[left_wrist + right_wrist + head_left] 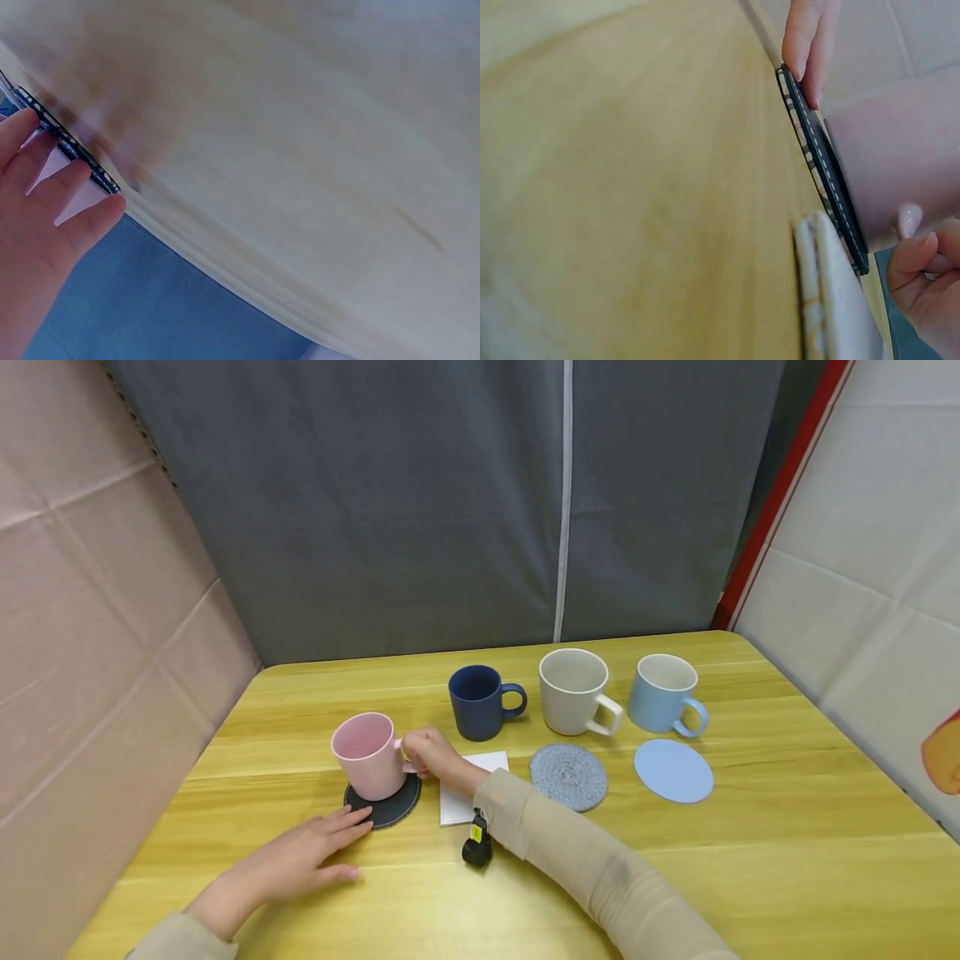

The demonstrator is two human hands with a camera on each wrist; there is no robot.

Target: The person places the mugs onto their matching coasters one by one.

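Observation:
A pink mug (369, 758) stands over a round black coaster (397, 808) with pale edge stitching at the left of the table. My right hand (435, 755) grips the mug's handle with curled fingers, seen also in the right wrist view as a hand (930, 281) at the handle. My left hand (303, 853) lies flat with straight fingers, fingertips on the coaster's near left edge. In the left wrist view, that hand's spread fingers (71, 187) reach the coaster's stitched rim (64, 139).
Behind stand a navy mug (476, 710), an off-white mug (567, 697) and a light blue mug (656, 697). Before them lie a white square coaster (453, 806), a grey woven coaster (568, 777) and a pale blue round coaster (673, 771). A grey curtain (412, 510) hangs behind the table.

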